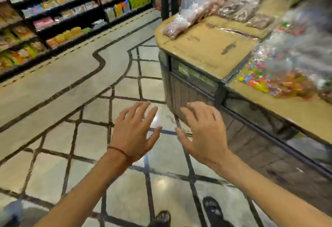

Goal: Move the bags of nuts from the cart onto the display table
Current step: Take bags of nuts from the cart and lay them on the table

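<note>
hands hung empty over the tiled floor: left hand and right hand both spread wide, touching nothing. bags of nuts lay on the display table.

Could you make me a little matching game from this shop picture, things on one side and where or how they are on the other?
Things:
1. left hand
2. pinkish bag
3. bag of colourful sweets
4. packet shelves

Places or states:
A. along the left side of the aisle
B. on the display table, nearer the person
C. open, holding nothing, red thread at the wrist
D. on the same table's far rounded end

Pairs: 1-C, 2-D, 3-B, 4-A
</note>
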The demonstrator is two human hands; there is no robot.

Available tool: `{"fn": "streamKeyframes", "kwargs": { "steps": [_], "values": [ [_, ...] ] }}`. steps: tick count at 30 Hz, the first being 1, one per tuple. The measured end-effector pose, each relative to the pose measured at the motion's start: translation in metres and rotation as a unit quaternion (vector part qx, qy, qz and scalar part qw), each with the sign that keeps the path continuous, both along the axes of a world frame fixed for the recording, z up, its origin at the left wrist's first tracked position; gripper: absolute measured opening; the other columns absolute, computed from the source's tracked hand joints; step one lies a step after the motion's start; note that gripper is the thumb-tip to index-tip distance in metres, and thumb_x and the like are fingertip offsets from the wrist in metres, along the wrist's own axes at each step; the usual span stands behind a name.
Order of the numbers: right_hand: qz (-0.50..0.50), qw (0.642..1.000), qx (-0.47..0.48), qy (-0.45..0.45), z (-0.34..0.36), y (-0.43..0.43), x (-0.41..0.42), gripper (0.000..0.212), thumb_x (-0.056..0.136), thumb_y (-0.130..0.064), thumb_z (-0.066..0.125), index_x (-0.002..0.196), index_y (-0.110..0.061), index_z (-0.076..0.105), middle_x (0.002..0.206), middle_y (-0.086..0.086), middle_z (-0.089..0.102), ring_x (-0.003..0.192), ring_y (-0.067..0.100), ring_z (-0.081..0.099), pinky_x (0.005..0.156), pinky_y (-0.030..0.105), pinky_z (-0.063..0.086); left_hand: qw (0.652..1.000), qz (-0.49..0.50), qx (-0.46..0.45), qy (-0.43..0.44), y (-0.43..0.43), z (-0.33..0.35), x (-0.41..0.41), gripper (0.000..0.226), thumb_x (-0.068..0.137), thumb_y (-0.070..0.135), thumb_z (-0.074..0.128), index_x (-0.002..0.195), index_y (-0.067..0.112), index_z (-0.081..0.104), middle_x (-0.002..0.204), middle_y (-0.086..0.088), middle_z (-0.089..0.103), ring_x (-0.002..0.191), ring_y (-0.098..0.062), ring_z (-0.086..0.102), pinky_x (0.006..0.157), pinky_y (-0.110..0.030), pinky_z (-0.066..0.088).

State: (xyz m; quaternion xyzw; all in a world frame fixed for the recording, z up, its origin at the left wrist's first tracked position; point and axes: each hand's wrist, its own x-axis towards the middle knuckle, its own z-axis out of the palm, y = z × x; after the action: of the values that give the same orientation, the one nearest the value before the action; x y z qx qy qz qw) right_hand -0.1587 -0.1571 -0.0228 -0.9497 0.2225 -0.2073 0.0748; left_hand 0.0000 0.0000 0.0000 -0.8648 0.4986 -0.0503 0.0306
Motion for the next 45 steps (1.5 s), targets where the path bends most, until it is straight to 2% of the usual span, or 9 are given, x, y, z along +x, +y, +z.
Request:
{"fn": "streamKeyframes", "kwargs": {
  "steps": [4, 12, 16, 21, 25, 28, 32, 38, 45],
  "values": [
    [-0.099, 0.993, 0.022, 0.061, -0.017, 0.033, -0.033, 0.052, 0.097, -0.051, 0.059, 0.136, -0.017, 0.065, 0.141, 0.009, 0.062, 0.138, 0.031, 0.053, 0.117, 0.048, 0.036, 0.994, -0.106, 0.021, 0.017, -0.004, -0.006, 0.0, 0.065, 0.095, 0.058, 0.04, 0.141, 0.017, 0.061, 0.144, -0.017, 0.061, 0.131, -0.039, 0.059, 0.101, -0.054, 0.052],
    [-0.291, 0.944, 0.093, 0.121, -0.035, 0.106, -0.137, 0.064, 0.102, -0.06, 0.043, 0.148, -0.019, 0.061, 0.158, 0.009, 0.055, 0.152, 0.031, 0.044, 0.127, 0.053, 0.027, 0.954, -0.284, 0.066, 0.076, -0.023, -0.033, -0.064, 0.066, 0.096, 0.06, 0.043, 0.146, 0.018, 0.057, 0.151, -0.016, 0.055, 0.139, -0.04, 0.052, 0.109, -0.058, 0.046],
    [-0.376, 0.915, 0.101, 0.107, -0.044, 0.138, -0.2, 0.062, 0.102, -0.058, 0.042, 0.145, -0.018, 0.063, 0.156, 0.01, 0.057, 0.15, 0.033, 0.046, 0.125, 0.055, 0.035, 0.926, -0.361, 0.075, 0.084, -0.028, -0.039, -0.123, 0.065, 0.1, 0.06, 0.039, 0.149, 0.019, 0.054, 0.155, -0.015, 0.051, 0.143, -0.04, 0.048, 0.112, -0.058, 0.041],
    [-0.464, 0.871, 0.11, 0.118, -0.054, 0.172, -0.289, 0.061, 0.102, -0.058, 0.044, 0.145, -0.019, 0.063, 0.157, 0.01, 0.056, 0.151, 0.033, 0.045, 0.125, 0.053, 0.032, 0.892, -0.423, 0.132, 0.086, -0.035, -0.036, -0.22, 0.085, 0.091, 0.071, 0.008, 0.161, 0.028, 0.03, 0.17, -0.007, 0.026, 0.157, -0.032, 0.025, 0.125, -0.052, 0.021],
    [-0.515, 0.835, 0.11, 0.156, -0.056, 0.189, -0.369, 0.063, 0.101, -0.061, 0.042, 0.146, -0.021, 0.061, 0.157, 0.009, 0.056, 0.149, 0.032, 0.046, 0.124, 0.045, 0.018, 0.868, -0.462, 0.16, 0.086, -0.041, -0.039, -0.31, 0.074, 0.101, 0.068, 0.019, 0.165, 0.032, 0.01, 0.175, -0.002, 0.004, 0.161, -0.027, 0.006, 0.128, -0.047, 0.008],
    [-0.537, 0.82, 0.102, 0.171, -0.056, 0.197, -0.426, 0.063, 0.1, -0.06, 0.047, 0.148, -0.021, 0.059, 0.154, 0.009, 0.057, 0.147, 0.032, 0.047, 0.123, 0.043, 0.019, 0.859, -0.48, 0.16, 0.082, -0.042, -0.046, -0.369, 0.071, 0.102, 0.065, 0.027, 0.164, 0.03, 0.018, 0.174, -0.003, 0.014, 0.159, -0.028, 0.015, 0.127, -0.049, 0.017],
    [-0.558, 0.804, 0.1, 0.179, -0.06, 0.198, -0.505, 0.064, 0.099, -0.061, 0.048, 0.142, -0.018, 0.065, 0.15, 0.012, 0.062, 0.144, 0.034, 0.052, 0.121, 0.049, 0.036, 0.847, -0.509, 0.137, 0.067, -0.042, -0.055, -0.448, 0.067, 0.1, 0.059, 0.042, 0.156, 0.023, 0.041, 0.163, -0.008, 0.04, 0.149, -0.031, 0.039, 0.116, -0.05, 0.039],
    [-0.564, 0.803, 0.106, 0.163, -0.071, 0.176, -0.583, 0.059, 0.098, -0.057, 0.051, 0.139, -0.018, 0.065, 0.148, 0.012, 0.062, 0.143, 0.035, 0.053, 0.12, 0.051, 0.038, 0.841, -0.518, 0.137, 0.079, -0.061, -0.067, -0.516, 0.064, 0.094, 0.052, 0.059, 0.149, 0.019, 0.05, 0.151, -0.013, 0.053, 0.136, -0.037, 0.053, 0.104, -0.052, 0.051],
    [-0.571, 0.796, 0.122, 0.16, -0.09, 0.118, -0.618, 0.052, 0.101, -0.054, 0.052, 0.14, -0.021, 0.06, 0.149, 0.009, 0.059, 0.145, 0.032, 0.048, 0.118, 0.051, 0.038, 0.821, -0.547, 0.134, 0.095, -0.134, -0.09, -0.55, 0.061, 0.096, 0.055, 0.051, 0.146, 0.018, 0.054, 0.149, -0.012, 0.055, 0.135, -0.035, 0.054, 0.103, -0.05, 0.051]
  ]
}}
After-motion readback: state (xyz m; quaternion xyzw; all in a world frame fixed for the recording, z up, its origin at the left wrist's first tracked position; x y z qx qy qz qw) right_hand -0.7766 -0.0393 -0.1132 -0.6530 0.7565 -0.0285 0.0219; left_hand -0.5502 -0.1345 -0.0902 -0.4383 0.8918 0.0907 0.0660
